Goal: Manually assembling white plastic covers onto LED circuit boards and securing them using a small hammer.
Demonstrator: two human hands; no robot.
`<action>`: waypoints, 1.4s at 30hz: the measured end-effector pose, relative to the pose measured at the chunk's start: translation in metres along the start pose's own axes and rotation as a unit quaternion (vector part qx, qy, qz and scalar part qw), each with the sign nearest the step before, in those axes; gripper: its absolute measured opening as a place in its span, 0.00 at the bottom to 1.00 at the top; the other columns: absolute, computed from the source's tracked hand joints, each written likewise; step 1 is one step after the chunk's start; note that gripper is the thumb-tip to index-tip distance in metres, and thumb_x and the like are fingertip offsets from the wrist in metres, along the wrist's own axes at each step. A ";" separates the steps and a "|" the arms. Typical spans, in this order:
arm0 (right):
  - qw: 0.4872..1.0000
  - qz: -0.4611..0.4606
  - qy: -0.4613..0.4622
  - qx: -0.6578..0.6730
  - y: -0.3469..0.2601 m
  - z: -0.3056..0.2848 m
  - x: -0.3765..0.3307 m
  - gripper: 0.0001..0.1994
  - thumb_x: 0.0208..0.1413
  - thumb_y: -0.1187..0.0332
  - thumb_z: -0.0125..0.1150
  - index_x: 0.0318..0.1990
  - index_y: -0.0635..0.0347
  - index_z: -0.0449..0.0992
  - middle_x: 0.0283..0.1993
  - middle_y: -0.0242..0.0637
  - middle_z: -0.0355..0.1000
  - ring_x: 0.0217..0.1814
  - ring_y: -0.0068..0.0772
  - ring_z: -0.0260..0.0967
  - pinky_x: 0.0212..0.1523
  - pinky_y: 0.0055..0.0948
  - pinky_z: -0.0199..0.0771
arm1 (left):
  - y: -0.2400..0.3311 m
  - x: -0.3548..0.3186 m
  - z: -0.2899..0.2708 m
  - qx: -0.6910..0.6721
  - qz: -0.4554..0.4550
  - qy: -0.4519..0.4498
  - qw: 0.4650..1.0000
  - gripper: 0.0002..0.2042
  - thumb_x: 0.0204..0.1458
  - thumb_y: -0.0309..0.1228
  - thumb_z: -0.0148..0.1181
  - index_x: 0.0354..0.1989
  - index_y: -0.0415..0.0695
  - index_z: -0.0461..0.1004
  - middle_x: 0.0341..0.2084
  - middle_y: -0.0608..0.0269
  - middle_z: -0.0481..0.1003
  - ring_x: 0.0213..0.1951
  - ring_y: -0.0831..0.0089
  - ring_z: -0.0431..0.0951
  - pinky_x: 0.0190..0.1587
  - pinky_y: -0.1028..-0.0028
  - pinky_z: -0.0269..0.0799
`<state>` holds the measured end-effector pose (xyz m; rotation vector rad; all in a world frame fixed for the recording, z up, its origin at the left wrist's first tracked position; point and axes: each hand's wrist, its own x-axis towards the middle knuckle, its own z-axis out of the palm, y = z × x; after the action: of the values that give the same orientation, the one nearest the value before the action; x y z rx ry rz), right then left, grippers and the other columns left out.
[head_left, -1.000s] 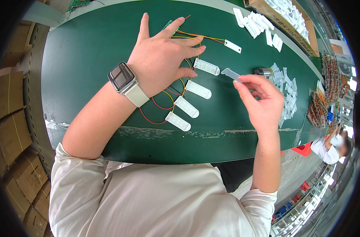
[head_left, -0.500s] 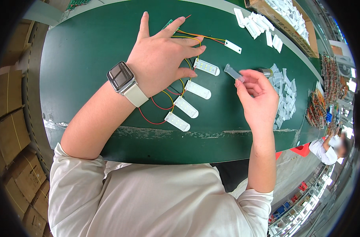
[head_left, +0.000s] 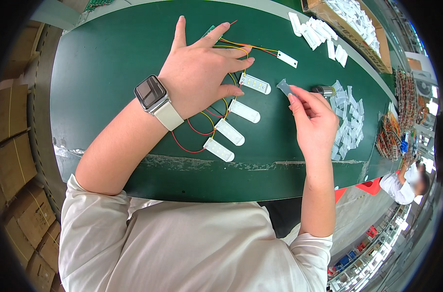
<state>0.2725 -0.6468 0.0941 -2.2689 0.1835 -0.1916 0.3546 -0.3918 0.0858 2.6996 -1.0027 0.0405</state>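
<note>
With fingers spread, my left hand (head_left: 202,63) lies open over red and yellow wires (head_left: 224,100) and partly covers a small green circuit board (head_left: 209,31). The wires run to several white LED modules (head_left: 244,111) lined up beside my palm. One bare white strip (head_left: 287,59) at the far end of the row lies face down or plain; which I cannot tell. My right hand (head_left: 317,119) pinches a small translucent plastic cover (head_left: 283,87) between thumb and fingers, just right of the nearest modules and apart from them.
A loose pile of translucent covers (head_left: 349,121) lies right of my right hand. Behind that hand is a metal-ended cylinder (head_left: 323,91). White plastic pieces (head_left: 311,31) and a filled cardboard box (head_left: 345,29) stand at the far right. Another person (head_left: 404,185) is off to the right.
My right hand has shifted slightly left and up with the translucent cover, its fingers now further along it. The left hand and the modules have barely moved.
</note>
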 end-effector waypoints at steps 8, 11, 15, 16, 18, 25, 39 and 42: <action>0.992 -0.043 -0.001 -0.117 -0.005 0.000 0.001 0.12 0.55 0.74 0.77 0.48 0.60 0.88 0.37 0.36 0.81 0.32 0.27 0.81 0.36 0.26 0.82 | 0.000 0.000 -0.001 -0.015 -0.003 0.001 1.000 0.31 0.50 0.51 0.75 0.65 0.66 0.79 0.68 0.83 0.74 0.79 0.64 0.57 0.76 0.25 0.37; 0.989 -0.040 0.004 -0.142 -0.004 0.000 0.002 0.13 0.54 0.72 0.77 0.47 0.60 0.87 0.38 0.36 0.81 0.31 0.28 0.81 0.36 0.27 0.82 | 0.000 0.001 0.000 -0.019 -0.003 0.003 1.000 0.32 0.48 0.51 0.76 0.65 0.66 0.79 0.68 0.83 0.75 0.79 0.64 0.56 0.76 0.24 0.36; 0.992 -0.031 0.025 -0.122 -0.010 -0.003 0.008 0.12 0.54 0.71 0.78 0.46 0.60 0.88 0.40 0.35 0.82 0.35 0.29 0.82 0.37 0.28 0.82 | 0.001 0.001 0.000 -0.017 -0.003 0.002 1.000 0.33 0.48 0.52 0.76 0.65 0.66 0.79 0.68 0.83 0.74 0.79 0.64 0.56 0.76 0.24 0.36; 0.994 -0.041 0.020 -0.096 -0.014 -0.003 0.011 0.12 0.53 0.71 0.78 0.45 0.59 0.88 0.42 0.34 0.82 0.38 0.30 0.82 0.40 0.29 0.82 | 0.000 0.001 0.000 -0.017 -0.004 0.002 1.000 0.33 0.48 0.52 0.76 0.65 0.66 0.79 0.68 0.83 0.74 0.79 0.64 0.56 0.76 0.24 0.36; 0.996 -0.053 0.014 -0.070 -0.015 0.001 0.014 0.12 0.52 0.70 0.79 0.44 0.59 0.88 0.43 0.34 0.82 0.42 0.31 0.82 0.42 0.31 0.82 | 0.000 0.000 0.001 -0.014 -0.003 0.007 1.000 0.32 0.48 0.52 0.76 0.65 0.66 0.79 0.69 0.84 0.74 0.79 0.64 0.56 0.76 0.24 0.36; 0.980 -0.182 -0.040 -0.076 -0.013 0.025 0.017 0.12 0.49 0.70 0.79 0.43 0.56 0.89 0.46 0.31 0.82 0.50 0.37 0.78 0.49 0.35 0.80 | 0.001 0.001 0.001 -0.013 -0.007 0.001 1.000 0.32 0.48 0.52 0.75 0.65 0.67 0.79 0.68 0.84 0.74 0.79 0.64 0.57 0.76 0.24 0.37; 0.979 -0.178 -0.040 -0.087 -0.010 0.036 0.019 0.12 0.49 0.70 0.79 0.43 0.56 0.89 0.45 0.31 0.82 0.50 0.37 0.76 0.47 0.35 0.80 | 0.000 0.000 0.003 -0.020 -0.003 0.018 1.000 0.32 0.48 0.53 0.75 0.65 0.68 0.79 0.65 0.80 0.78 0.79 0.65 0.57 0.76 0.24 0.38; 0.980 -0.176 -0.040 -0.084 -0.011 0.036 0.019 0.12 0.49 0.70 0.79 0.43 0.56 0.89 0.45 0.31 0.81 0.50 0.37 0.76 0.48 0.35 0.80 | 0.000 0.000 0.004 -0.019 -0.004 0.020 1.000 0.32 0.48 0.53 0.75 0.65 0.68 0.80 0.64 0.80 0.78 0.79 0.65 0.57 0.76 0.24 0.38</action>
<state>0.2993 -0.6165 0.0808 -2.4589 -0.2575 -0.2782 0.3541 -0.3925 0.0819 2.6571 -0.9710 0.0725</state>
